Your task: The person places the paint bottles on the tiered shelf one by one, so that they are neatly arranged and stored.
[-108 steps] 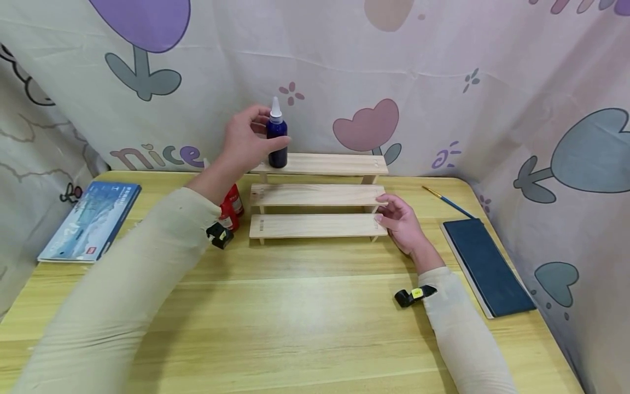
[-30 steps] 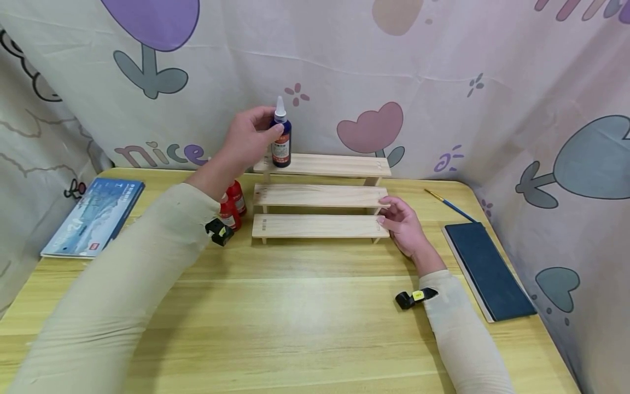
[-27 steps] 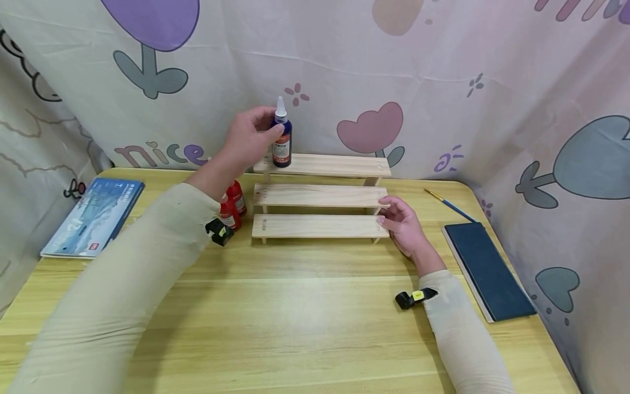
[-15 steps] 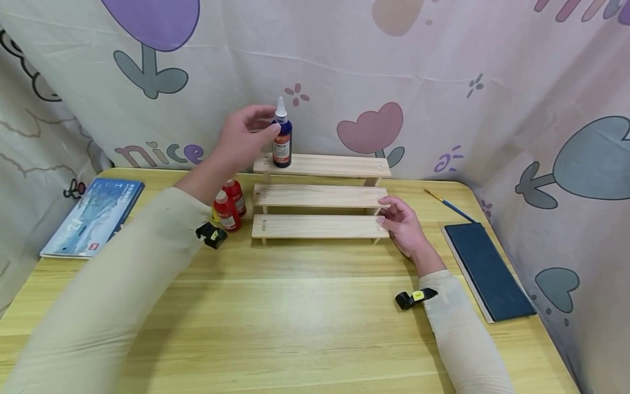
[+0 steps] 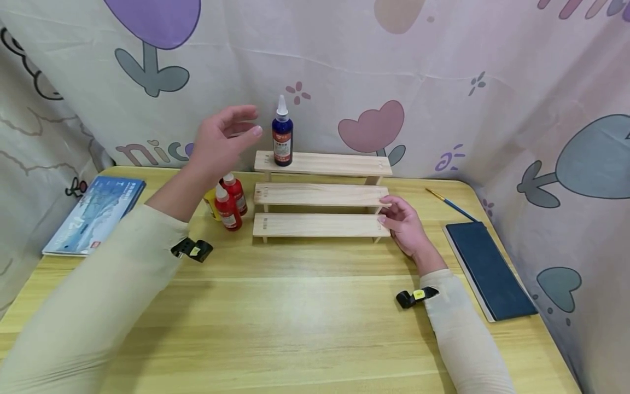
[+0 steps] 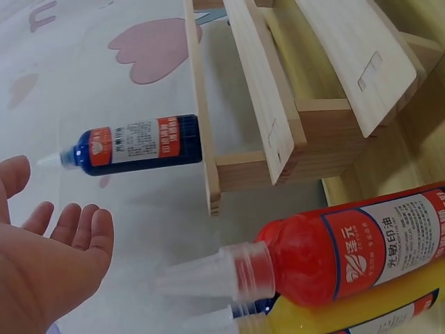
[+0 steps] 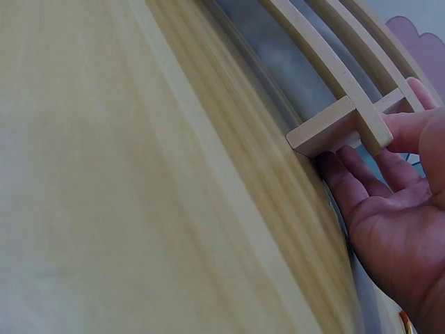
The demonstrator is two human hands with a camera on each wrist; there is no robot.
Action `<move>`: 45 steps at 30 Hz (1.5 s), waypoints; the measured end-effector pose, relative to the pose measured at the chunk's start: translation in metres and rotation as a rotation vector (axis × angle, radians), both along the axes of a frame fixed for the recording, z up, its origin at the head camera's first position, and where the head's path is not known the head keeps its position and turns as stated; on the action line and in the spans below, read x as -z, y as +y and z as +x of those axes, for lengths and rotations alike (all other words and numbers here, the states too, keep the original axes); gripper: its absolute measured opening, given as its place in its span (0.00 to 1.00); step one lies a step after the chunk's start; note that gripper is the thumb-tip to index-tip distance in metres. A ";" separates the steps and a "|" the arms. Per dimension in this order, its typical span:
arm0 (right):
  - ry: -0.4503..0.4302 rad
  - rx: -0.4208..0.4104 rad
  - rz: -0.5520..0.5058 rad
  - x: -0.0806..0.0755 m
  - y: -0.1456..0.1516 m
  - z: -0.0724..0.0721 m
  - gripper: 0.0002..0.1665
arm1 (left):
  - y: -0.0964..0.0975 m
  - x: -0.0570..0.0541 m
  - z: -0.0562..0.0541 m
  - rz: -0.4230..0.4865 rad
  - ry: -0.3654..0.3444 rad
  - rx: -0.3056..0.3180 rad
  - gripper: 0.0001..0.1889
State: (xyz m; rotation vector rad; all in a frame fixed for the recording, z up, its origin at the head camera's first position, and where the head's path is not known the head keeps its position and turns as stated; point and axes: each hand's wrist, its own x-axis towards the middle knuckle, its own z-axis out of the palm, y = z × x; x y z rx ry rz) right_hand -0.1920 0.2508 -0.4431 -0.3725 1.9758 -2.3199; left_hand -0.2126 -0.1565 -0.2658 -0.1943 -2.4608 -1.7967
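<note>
A dark blue dropper bottle with a white pointed cap stands upright on the left end of the top shelf of a three-tier wooden rack. My left hand is just left of the bottle, fingers apart and holding nothing. The left wrist view shows a gap between the fingers and the blue bottle. My right hand grips the rack's right end, thumb at the lowest shelf. In the right wrist view some fingers of the right hand reach in behind the wooden support.
Left of the rack stand two red bottles and a yellow bottle, partly hidden by them and my left arm. A blue-covered book lies at the far left. A dark notebook and a paintbrush lie at the right.
My left hand has let go of the blue bottle and moved left, away from it. Earlier the bottle was turned so its label faces forward. The right hand stays on the rack.
</note>
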 end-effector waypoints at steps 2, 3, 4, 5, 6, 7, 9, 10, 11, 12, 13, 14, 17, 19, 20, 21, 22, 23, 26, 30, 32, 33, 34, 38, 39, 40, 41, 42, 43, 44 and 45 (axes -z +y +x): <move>0.004 -0.001 -0.005 0.000 0.000 0.000 0.30 | -0.003 -0.001 0.005 0.011 0.017 -0.005 0.24; 0.008 -0.001 -0.005 0.000 0.001 -0.001 0.30 | -0.004 -0.001 0.007 0.015 0.030 -0.006 0.24; 0.011 0.000 -0.006 0.000 0.001 -0.001 0.30 | -0.006 -0.001 0.010 0.019 0.041 -0.007 0.24; 0.012 0.001 -0.008 0.000 0.002 -0.001 0.30 | -0.007 -0.001 0.012 0.023 0.052 -0.008 0.23; 0.013 0.004 -0.009 0.000 0.002 -0.001 0.30 | -0.008 0.000 0.014 0.024 0.061 -0.009 0.23; 0.014 0.007 -0.010 0.000 0.003 -0.001 0.30 | -0.010 0.001 0.017 0.024 0.067 -0.010 0.23; 0.009 0.010 -0.007 0.000 0.005 0.000 0.30 | -0.012 0.004 0.022 0.031 0.079 -0.014 0.22; 0.006 0.009 -0.007 0.001 0.005 0.000 0.30 | -0.013 0.006 0.024 0.030 0.086 -0.019 0.22; 0.005 0.009 -0.004 0.001 0.005 0.000 0.29 | -0.014 0.008 0.027 0.032 0.096 -0.026 0.21; 0.005 0.007 -0.001 0.001 0.006 0.000 0.29 | -0.015 0.010 0.030 0.033 0.107 -0.033 0.21; 0.005 0.005 -0.001 0.001 0.006 0.000 0.28 | -0.016 0.011 0.032 0.035 0.117 -0.043 0.21; 0.005 0.004 -0.003 0.001 0.006 0.000 0.28 | -0.017 0.013 0.034 0.039 0.133 -0.053 0.21; 0.007 0.006 -0.007 0.001 0.006 0.000 0.28 | -0.020 0.016 0.041 0.038 0.170 -0.083 0.21; 0.008 0.010 -0.016 0.000 0.005 0.000 0.29 | -0.023 0.018 0.046 0.030 0.177 -0.102 0.21; 0.010 0.013 -0.019 0.000 0.005 0.000 0.30 | -0.024 0.020 0.048 0.023 0.176 -0.113 0.21; 0.012 0.011 -0.019 0.000 0.005 0.000 0.30 | -0.026 0.021 0.050 0.014 0.174 -0.123 0.21; 0.013 0.012 -0.022 -0.001 0.005 0.000 0.30 | -0.027 0.023 0.052 0.004 0.170 -0.133 0.21; 0.015 0.013 -0.023 -0.001 0.004 0.000 0.30 | -0.029 0.025 0.053 -0.004 0.166 -0.142 0.22; 0.017 0.012 -0.021 -0.001 0.004 0.000 0.30 | -0.034 0.031 0.057 -0.022 0.154 -0.164 0.21; 0.021 0.008 -0.022 0.001 0.004 -0.002 0.31 | -0.039 0.040 0.062 -0.042 0.116 -0.186 0.21; 0.023 0.005 -0.024 0.002 0.004 -0.002 0.31 | -0.041 0.044 0.065 -0.050 0.082 -0.192 0.22; 0.023 0.004 -0.024 0.002 0.004 -0.003 0.32 | -0.042 0.047 0.066 -0.060 0.069 -0.193 0.22; 0.024 0.003 -0.022 0.003 0.004 -0.003 0.32 | -0.043 0.049 0.067 -0.069 0.058 -0.192 0.22; 0.018 0.000 -0.017 0.003 0.003 -0.004 0.32 | -0.046 0.056 0.073 -0.111 0.017 -0.189 0.24; 0.019 -0.001 -0.016 0.003 0.002 -0.003 0.32 | -0.047 0.058 0.074 -0.124 0.007 -0.189 0.24; 0.021 -0.002 -0.016 0.003 0.002 -0.003 0.32 | -0.048 0.060 0.075 -0.135 -0.001 -0.187 0.24; 0.023 -0.004 -0.017 0.003 0.002 -0.003 0.32 | -0.048 0.062 0.076 -0.143 -0.010 -0.185 0.24; 0.024 -0.004 -0.017 0.003 0.002 -0.003 0.32 | -0.049 0.063 0.076 -0.154 -0.017 -0.182 0.24; 0.026 -0.005 -0.016 0.003 0.002 -0.003 0.32 | -0.050 0.065 0.077 -0.160 -0.023 -0.175 0.24; 0.027 -0.005 -0.017 0.003 0.002 -0.003 0.32 | -0.050 0.066 0.077 -0.167 -0.033 -0.170 0.24; 0.027 -0.006 -0.018 0.003 0.002 -0.003 0.32 | -0.050 0.068 0.077 -0.171 -0.041 -0.163 0.24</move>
